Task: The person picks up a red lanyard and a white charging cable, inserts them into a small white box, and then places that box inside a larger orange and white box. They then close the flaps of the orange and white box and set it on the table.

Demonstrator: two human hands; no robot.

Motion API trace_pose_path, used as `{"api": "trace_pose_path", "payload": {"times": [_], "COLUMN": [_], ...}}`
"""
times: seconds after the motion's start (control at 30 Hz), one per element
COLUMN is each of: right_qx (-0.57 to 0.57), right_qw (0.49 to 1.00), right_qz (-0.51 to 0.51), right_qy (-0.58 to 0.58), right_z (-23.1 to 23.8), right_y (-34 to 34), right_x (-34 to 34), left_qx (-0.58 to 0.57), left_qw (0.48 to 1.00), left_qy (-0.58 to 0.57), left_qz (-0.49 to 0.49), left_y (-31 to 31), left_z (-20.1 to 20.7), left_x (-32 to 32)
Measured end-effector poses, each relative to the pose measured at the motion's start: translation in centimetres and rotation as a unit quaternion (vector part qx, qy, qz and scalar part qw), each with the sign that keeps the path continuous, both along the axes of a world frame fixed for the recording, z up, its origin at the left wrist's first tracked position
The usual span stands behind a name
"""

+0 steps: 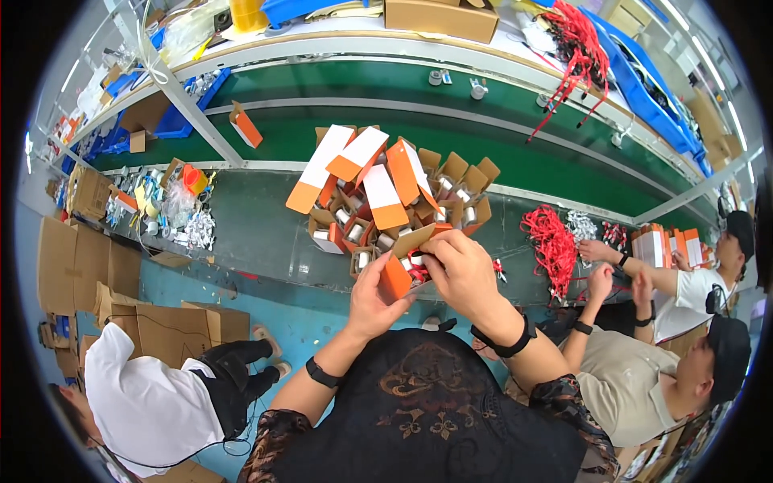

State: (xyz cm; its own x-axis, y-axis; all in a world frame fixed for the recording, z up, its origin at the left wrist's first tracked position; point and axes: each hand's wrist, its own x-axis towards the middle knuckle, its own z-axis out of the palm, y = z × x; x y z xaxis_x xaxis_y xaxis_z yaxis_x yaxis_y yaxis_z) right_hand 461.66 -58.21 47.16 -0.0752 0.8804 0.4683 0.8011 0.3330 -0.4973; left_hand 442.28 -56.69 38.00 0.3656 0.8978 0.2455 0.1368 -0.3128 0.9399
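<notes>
My left hand (373,299) is closed around a small orange box (394,278) with its brown cardboard flap (411,241) raised. The fingers of my right hand (463,272) are pinched at the open end of this box. What they grip is hidden, though some red and white material (418,270) shows between the hands. Just beyond stand several open cartons with white cylindrical pieces (355,232) inside. Orange-and-white boxes (380,191) lie tilted on top of them.
A heap of red cords (551,241) lies right of the cartons, near two seated co-workers' hands. Small metallic parts and bags (189,217) cover the bench's left. A green conveyor belt (290,133) runs behind, under a shelf. Someone in white (153,394) is at lower left.
</notes>
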Motion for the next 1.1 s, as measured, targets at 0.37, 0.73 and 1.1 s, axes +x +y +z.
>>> {"api": "trace_pose_path", "payload": {"times": [0.37, 0.73, 1.1], "right_qx": [-0.130, -0.049, 0.069], "right_qw": [0.988, 0.932, 0.866], "right_qz": [0.035, 0.208, 0.189], "right_qy": [-0.081, 0.293, 0.457], "right_z": [-0.5, -4.2, -3.2], "right_y": [-1.2, -1.5, -0.7], "right_x": [0.3, 0.4, -0.2], "left_qx": [-0.074, 0.048, -0.058], "left_qw": [0.991, 0.985, 0.934], "left_qy": [-0.111, -0.088, -0.250], "left_qz": [-0.034, -0.142, -0.250], "left_y": [-0.4, -0.8, 0.6], "left_z": [-1.4, 0.7, 1.7], "left_x": [-0.6, -0.7, 0.0]}}
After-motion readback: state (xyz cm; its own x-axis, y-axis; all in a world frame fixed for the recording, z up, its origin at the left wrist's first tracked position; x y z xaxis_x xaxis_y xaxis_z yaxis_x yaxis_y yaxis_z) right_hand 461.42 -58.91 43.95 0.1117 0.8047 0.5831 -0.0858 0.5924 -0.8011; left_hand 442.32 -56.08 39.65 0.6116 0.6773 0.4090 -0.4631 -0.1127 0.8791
